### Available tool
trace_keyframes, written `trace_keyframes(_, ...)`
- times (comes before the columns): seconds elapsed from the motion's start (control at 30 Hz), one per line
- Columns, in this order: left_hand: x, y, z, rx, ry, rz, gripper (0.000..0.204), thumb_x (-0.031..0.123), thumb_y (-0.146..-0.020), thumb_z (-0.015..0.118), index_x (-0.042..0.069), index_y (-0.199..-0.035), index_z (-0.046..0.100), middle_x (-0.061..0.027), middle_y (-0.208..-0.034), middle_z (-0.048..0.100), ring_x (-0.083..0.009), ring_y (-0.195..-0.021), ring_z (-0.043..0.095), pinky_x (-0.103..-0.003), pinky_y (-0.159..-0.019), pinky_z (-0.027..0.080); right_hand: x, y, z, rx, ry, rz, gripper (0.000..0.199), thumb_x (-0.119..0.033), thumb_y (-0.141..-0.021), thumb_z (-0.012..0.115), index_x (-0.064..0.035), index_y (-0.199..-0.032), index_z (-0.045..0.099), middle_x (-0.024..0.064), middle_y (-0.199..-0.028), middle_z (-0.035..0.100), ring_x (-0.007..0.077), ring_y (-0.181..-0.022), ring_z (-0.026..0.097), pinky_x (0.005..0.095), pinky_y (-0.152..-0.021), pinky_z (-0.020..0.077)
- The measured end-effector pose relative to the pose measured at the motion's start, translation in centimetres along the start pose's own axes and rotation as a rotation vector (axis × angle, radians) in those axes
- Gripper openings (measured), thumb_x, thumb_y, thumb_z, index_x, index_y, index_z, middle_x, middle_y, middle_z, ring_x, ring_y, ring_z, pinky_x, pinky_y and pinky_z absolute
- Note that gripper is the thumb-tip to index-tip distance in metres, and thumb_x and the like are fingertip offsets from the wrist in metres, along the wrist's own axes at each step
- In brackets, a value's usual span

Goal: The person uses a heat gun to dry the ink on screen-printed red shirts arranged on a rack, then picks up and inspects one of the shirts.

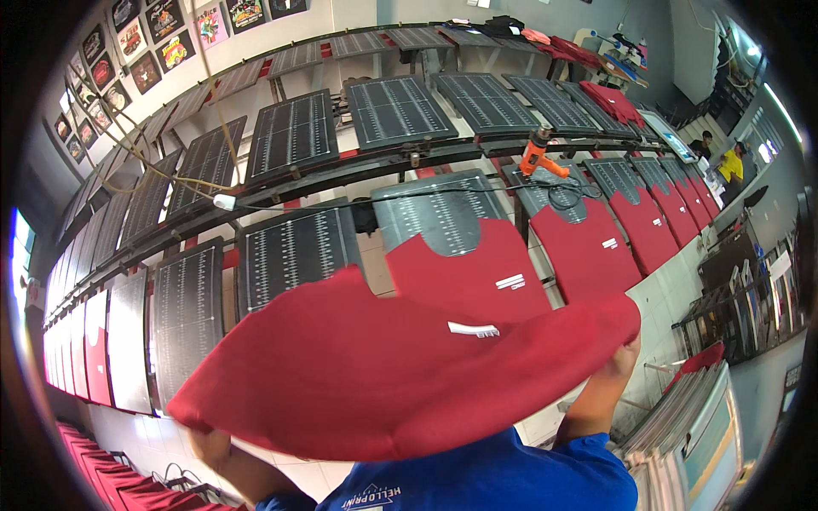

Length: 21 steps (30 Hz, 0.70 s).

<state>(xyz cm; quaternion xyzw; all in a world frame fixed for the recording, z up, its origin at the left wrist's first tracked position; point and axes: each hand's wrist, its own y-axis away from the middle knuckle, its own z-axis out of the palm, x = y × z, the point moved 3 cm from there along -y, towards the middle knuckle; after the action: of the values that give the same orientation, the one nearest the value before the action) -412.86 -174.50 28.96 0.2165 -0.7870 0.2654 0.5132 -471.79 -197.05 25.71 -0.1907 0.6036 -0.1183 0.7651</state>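
A red shirt panel (366, 375) with a small white print near its upper edge is stretched wide between my two hands, billowing and slightly blurred. My left hand (210, 444) grips its lower left corner, the fingers partly hidden by cloth. My right hand (627, 353) has hold of its right end, fingers mostly behind the fabric. Just beyond, another red panel (477, 268) with a curved neck cutout and white print lies on a dark printing board (439, 204). The held cloth overlaps that panel's lower part in my view. Left of it, a bare dark board (294, 251) shows white ruler marks.
An orange heat gun (537, 155) stands on the rail, its black cord running along the boards. More red panels (588, 247) lie on boards to the right. Framed screens (694, 426) stack at lower right; red cloth pieces (111, 468) hang at lower left. Two people are at far right.
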Motion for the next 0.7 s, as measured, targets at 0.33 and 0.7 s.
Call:
trace_keyframes(0.33,5.3,-9.6,27.2,-0.144,0.935,-0.174,0.027,0.014,-0.100,0.049,-0.001,-0.122,0.056,-0.0117,-0.112,0.066,-0.0197,-0.096,0.067,-0.032,-0.082,0.056,1.3,-19.2,-6.3,0.013,-0.071,0.386,0.029,-0.016,-0.096,0.056,0.0036,-0.117,0.060,0.0096,-0.113,0.066,0.0160,-0.099,0.063,0.0292,-0.089,0.0486)
trace_keyframes(0.7,10.0,4.4,27.3,0.106,0.619,-0.110,0.050,0.016,-0.095,0.055,-0.006,-0.139,0.044,-0.0174,-0.136,0.053,-0.0242,-0.124,0.053,-0.037,-0.108,0.039,-2.2,-13.5,-12.7,0.008,-0.060,0.552,0.039,-0.021,-0.092,0.060,0.0033,-0.122,0.056,0.0121,-0.114,0.064,0.0197,-0.100,0.064,0.0334,-0.087,0.0508)
